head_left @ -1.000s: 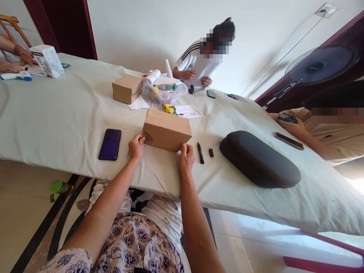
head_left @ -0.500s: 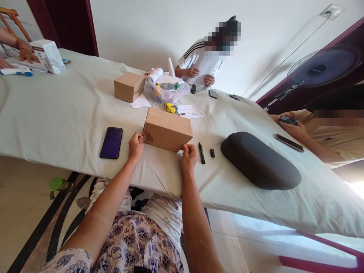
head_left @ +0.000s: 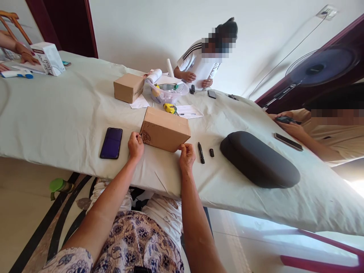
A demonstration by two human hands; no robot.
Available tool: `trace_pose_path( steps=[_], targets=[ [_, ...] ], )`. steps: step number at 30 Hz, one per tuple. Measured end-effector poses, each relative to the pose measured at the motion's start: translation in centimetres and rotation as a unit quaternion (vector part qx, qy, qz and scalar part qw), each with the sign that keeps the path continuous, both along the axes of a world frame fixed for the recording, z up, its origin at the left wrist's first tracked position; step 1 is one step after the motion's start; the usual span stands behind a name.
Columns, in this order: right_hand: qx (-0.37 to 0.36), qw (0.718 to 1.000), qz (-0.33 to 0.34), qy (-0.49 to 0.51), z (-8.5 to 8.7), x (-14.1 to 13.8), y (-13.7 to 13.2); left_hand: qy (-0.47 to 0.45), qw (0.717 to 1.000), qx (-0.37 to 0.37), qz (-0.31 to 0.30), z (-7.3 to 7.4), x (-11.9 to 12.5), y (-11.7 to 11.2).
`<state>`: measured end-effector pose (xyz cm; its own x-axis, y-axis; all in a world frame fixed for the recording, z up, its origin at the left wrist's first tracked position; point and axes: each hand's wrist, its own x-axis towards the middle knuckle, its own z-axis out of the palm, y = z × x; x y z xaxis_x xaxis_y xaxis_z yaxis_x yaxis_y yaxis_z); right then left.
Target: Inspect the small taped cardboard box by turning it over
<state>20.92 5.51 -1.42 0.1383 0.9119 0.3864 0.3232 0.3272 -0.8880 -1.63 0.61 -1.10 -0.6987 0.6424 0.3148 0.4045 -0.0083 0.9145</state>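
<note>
A brown cardboard box point(head_left: 165, 131) stands on the cloth-covered table in front of me, dark printing at its lower left. My left hand point(head_left: 135, 145) is closed at the box's left end, fingertips pinching its edge. At the lower right corner, my right hand point(head_left: 187, 154) grips the box between thumb and curled fingers. To the right of that hand lie a black marker point(head_left: 201, 153) and a small black cap-like piece point(head_left: 211, 152). A dark phone point(head_left: 111, 143) rests left of my left hand.
Behind the box are a yellow tape measure point(head_left: 170, 109), a clear plastic basket point(head_left: 167, 96) and a smaller carton point(head_left: 128, 88). A large dark case point(head_left: 260, 159) sits at the right. Other people are around the table, one holding paper point(head_left: 202, 74).
The box and both my hands have shifted slightly left. Both hands keep their hold on it. Across the table, the person's paper has dipped a little.
</note>
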Motion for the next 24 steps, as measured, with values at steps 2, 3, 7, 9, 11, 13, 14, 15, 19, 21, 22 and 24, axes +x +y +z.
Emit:
trace_pose_path(
  steps=[2,3,7,9,11,13,14,15,19,21,22,24],
  targets=[
    [-0.008,0.999,0.012,0.034,-0.2,0.0,0.1,0.009,0.999,0.032,-0.015,0.2,-0.2,-0.1],
    [-0.018,0.998,0.019,0.057,-0.2,0.0,0.2,0.009,0.998,0.058,-0.033,0.3,-0.3,-0.2],
    [-0.066,0.986,0.047,0.143,-0.3,0.0,0.5,-0.054,0.974,0.175,-0.133,0.6,-0.2,0.0],
    [-0.076,0.979,0.066,0.179,-0.2,0.1,0.5,-0.086,0.965,0.201,-0.145,0.9,0.1,0.2],
    [-0.081,0.971,0.093,0.204,0.1,0.1,0.4,-0.093,0.964,0.213,-0.130,1.5,0.3,0.3],
    [-0.093,0.963,0.133,0.214,0.3,0.2,0.3,-0.082,0.967,0.215,-0.105,2.5,0.3,0.4],
    [-0.104,0.959,0.155,0.215,0.4,0.2,0.2,-0.071,0.969,0.216,-0.093,3.1,0.3,0.4],
    [-0.117,0.954,0.175,0.214,0.5,0.2,0.2,-0.056,0.971,0.219,-0.083,3.9,0.2,0.3],
    [-0.134,0.950,0.198,0.202,0.5,0.4,0.1,0.038,0.971,0.227,-0.062,7.3,-0.5,-0.1],
    [-0.096,0.960,0.174,0.195,0.4,0.6,0.2,0.089,0.970,0.212,-0.077,8.8,-0.7,-0.3],
    [-0.077,0.964,0.166,0.192,0.4,0.8,0.2,0.109,0.969,0.206,-0.086,9.4,-0.8,-0.4],
    [-0.051,0.968,0.167,0.178,0.4,0.9,0.3,0.135,0.965,0.202,-0.101,10.1,-0.8,-0.3]
  ],
)
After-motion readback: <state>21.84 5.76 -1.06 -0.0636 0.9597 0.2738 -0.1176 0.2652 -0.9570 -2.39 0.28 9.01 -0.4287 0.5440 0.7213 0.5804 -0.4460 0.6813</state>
